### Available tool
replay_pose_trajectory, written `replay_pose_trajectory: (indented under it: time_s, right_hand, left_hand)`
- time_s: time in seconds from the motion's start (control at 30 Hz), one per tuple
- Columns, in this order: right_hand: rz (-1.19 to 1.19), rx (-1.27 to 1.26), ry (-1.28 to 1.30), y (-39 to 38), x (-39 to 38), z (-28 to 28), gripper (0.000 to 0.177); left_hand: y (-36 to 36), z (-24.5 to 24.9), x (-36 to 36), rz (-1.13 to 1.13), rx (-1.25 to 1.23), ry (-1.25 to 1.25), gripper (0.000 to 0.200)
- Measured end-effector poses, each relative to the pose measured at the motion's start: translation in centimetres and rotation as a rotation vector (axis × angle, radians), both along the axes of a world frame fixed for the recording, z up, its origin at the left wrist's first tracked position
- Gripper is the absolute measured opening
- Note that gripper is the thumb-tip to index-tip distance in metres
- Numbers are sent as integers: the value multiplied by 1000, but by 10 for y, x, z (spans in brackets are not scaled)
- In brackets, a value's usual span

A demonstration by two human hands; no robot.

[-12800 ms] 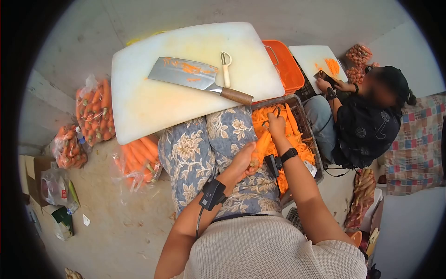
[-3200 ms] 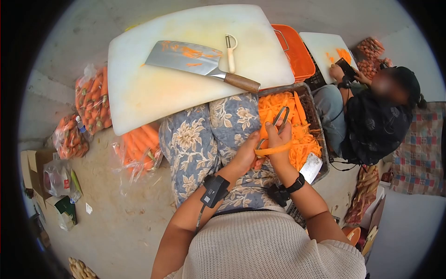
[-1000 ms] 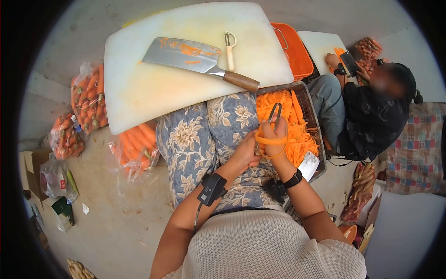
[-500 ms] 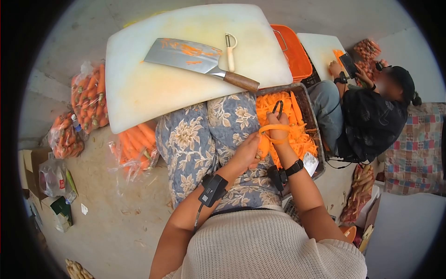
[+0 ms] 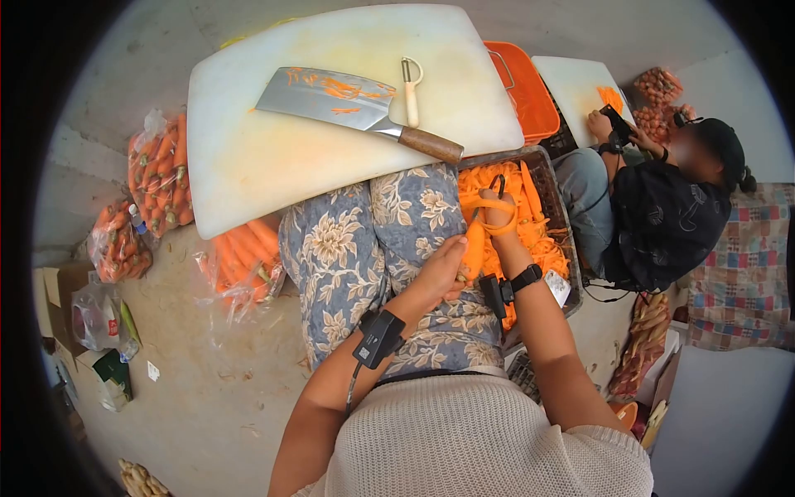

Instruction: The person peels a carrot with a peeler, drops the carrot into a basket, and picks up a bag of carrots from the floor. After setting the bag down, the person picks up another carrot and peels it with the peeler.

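Note:
My left hand [image 5: 440, 269] is closed around the lower end of a peeled orange carrot [image 5: 474, 247], held above my lap and the near side of a crate. Just beyond it, my right hand [image 5: 498, 217] grips a dark-framed peeler [image 5: 498, 183], its handle mostly hidden in my fingers. A long strip of carrot peel [image 5: 512, 222] loops over that hand. Beneath both lies a dark plastic crate [image 5: 566, 217] with a heap of carrot peelings [image 5: 542, 248] and some whole carrots in it.
Ahead, a white cutting board [image 5: 240, 166] bears a cleaver [image 5: 331, 99] and a pale-handled peeler [image 5: 411, 95]. Bagged carrots [image 5: 161, 170] stand at the left. An orange bin [image 5: 526, 87] sits behind the crate; a co-worker [image 5: 662, 215] works at another board on the right.
My right hand has moved slightly forward, away from the carrot's lower end, with the peel strip still draped on it. My left hand stays almost in place. The co-worker's hands shifted a little.

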State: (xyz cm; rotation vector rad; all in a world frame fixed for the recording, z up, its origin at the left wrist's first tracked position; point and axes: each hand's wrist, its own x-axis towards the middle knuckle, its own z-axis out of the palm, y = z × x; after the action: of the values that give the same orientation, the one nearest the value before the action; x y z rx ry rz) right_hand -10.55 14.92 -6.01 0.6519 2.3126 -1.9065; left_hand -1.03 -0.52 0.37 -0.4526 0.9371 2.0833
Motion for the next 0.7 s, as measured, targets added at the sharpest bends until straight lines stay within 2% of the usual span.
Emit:
replay_pose_trajectory:
  time_s: [0.07, 0.13, 0.27, 0.33, 0.57, 0.63, 0.7]
  right_hand:
    - [-51, -5, -44, -1, -2, 3, 21]
    - [28, -85, -168, 1, -4, 7, 20]
    - [26, -120, -217, 2, -8, 5, 23]
    - [-29, -247, -316, 1, -8, 8, 20]
    - [55, -242, -317, 15, -15, -15, 20]
    - [-133, -263, -368, 14, -15, -14, 22]
    - [-96, -260, -410, 22, -12, 0, 24]
  left_hand:
    - [0, -1, 0, -15, -2, 3, 35]
    - [0, -1, -1, -27, -2, 7, 35]
    - [0, 1, -1, -25, -8, -1, 34]
    - [-1, 1, -1, -22, -3, -3, 34]
    - [-4, 2, -1, -51, 39, 2, 32]
    - [-7, 0, 0, -66, 49, -1, 32]
    - [-10, -5, 0, -93, 179, 15, 32]
